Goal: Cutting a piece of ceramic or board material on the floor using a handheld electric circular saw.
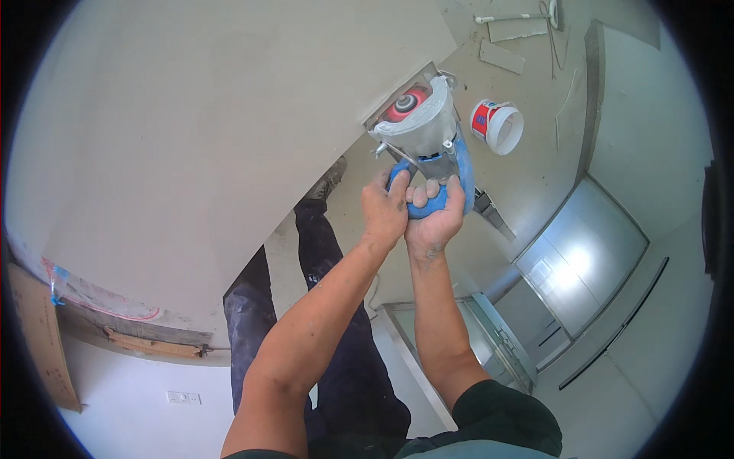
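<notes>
Both hands are closed round the blue handle of a hand-held power tool (424, 115). It has a dusty whitish rounded guard, a red ring with a grey hub, and a flat metal plate. My left hand (386, 205) grips the left side of the handle, thumb up. Beside it, my right hand (437, 205) has its fingers wrapped over the handle's near part. The tool's plate lies at the edge of a large pale grey panel or wall surface (191, 130), apparently touching it. Whether the tool is running I cannot tell.
A white bucket (506, 130) with a red label lies right of the tool. Board scraps (502, 57) and a white pipe (508, 17) are beyond it. My legs (325, 245) stand by the panel's edge. A glass-panelled frame (489, 344) is lower right; cardboard (46, 336) lower left.
</notes>
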`<state>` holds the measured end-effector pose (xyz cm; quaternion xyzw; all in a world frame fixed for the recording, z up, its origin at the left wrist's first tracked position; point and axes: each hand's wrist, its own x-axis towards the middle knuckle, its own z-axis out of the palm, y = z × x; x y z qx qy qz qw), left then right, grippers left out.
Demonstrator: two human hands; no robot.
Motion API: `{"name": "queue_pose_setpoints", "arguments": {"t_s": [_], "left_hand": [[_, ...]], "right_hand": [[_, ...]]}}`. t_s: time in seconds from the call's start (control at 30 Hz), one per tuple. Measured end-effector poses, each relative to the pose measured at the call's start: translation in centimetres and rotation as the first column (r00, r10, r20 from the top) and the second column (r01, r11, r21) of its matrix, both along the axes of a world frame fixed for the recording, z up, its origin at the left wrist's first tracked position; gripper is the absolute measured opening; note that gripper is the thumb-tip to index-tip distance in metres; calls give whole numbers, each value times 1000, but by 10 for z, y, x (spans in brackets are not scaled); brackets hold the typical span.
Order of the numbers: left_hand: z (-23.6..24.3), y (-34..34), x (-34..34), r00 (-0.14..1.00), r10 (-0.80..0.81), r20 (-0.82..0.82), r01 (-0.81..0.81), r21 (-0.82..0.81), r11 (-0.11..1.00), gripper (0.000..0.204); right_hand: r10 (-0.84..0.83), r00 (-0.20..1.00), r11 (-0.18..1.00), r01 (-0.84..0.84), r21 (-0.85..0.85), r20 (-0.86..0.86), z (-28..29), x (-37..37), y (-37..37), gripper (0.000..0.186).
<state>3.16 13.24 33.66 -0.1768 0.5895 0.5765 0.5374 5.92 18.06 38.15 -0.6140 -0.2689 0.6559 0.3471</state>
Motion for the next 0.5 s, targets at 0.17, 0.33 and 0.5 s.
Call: {"name": "queue_pose_setpoints", "arguments": {"t_s": [0.17, 0.33, 0.5], "left_hand": [[1, 1, 0, 1000, 24, -6, -24, 3, 1000, 32], [-1, 1, 3, 999, 37, 13, -37, -1, 999, 32], [-1, 2, 3, 999, 42, -10, -42, 4, 999, 33]], "right_hand": [[3, 1000, 1000, -3, 12, 7, 1, -3, 0, 21], [24, 999, 999, -25, 32, 34, -1, -1, 1, 21], [80, 997, 996, -80, 33, 3, -2, 4, 4, 21]]}}
